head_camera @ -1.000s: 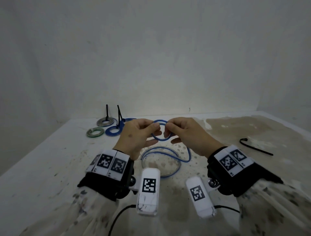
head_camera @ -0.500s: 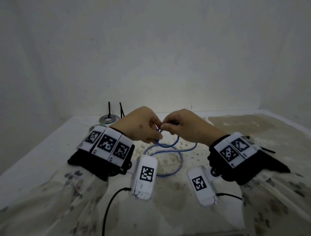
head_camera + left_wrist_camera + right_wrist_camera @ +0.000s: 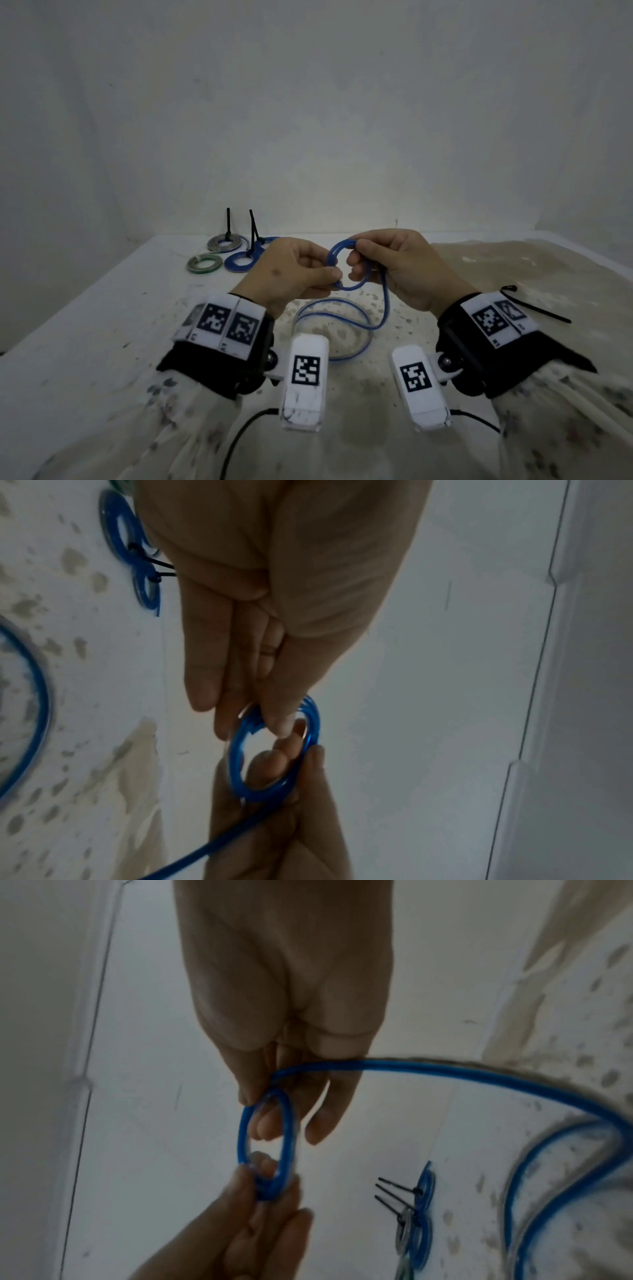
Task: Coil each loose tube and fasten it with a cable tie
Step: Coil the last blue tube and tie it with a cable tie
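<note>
Above the middle of the stained white table, both hands hold a small coil of blue tube upright in the air between them. The left hand pinches the coil's lower left side between thumb and fingers, and the right hand is curled round its upper right side, with a finger through the ring as the right wrist view shows. Only the first turns look wound: the rest of the blue tube hangs from the right hand and lies in wide loose loops on the table just in front of the wrists. By that measure this tube is early in its coiling, and it has no tie on it yet. At the far left of the table lie finished coils: a grey one and a blue one, each with a black tie tail standing up, and a green one whose tie cannot be made out. One spare black cable tie lies flat on the table to the right, well apart from the hands, most likely meant for this coil. No containers of any kind are in view; everything sits straight on the table.
</note>
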